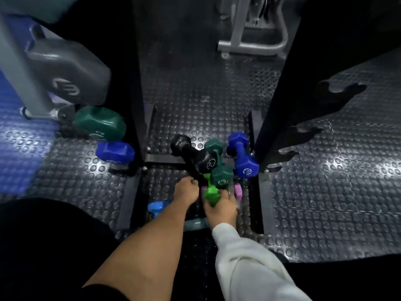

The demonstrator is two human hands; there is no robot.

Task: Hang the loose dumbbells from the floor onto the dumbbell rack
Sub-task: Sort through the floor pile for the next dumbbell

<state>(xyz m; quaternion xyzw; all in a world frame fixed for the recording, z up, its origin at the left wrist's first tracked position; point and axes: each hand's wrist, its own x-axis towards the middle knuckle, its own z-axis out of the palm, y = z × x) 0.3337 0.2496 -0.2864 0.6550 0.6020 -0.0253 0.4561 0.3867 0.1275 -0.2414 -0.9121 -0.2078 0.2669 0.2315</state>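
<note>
Loose dumbbells lie piled on the floor inside the black rack's base [165, 158]. My right hand [223, 208] is closed around a bright green dumbbell [211, 193]. My left hand [186, 191] reaches into the pile beside it, its fingers curled at the lower end of a black dumbbell [193, 154]; whether it grips that dumbbell is unclear. A dark green dumbbell [220, 170] and a blue dumbbell [242, 155] lie just beyond. A pink dumbbell [238, 191] peeks out under them. The rack's right upright [280, 101] carries empty hooks [338, 90].
The left upright [135, 88] holds a big grey dumbbell [65, 70], a green one [101, 123] and a blue one [116, 151]. A light blue dumbbell [157, 208] lies near my left arm. A grey machine frame [251, 43] stands behind. The studded rubber floor [325, 181] spreads to the right.
</note>
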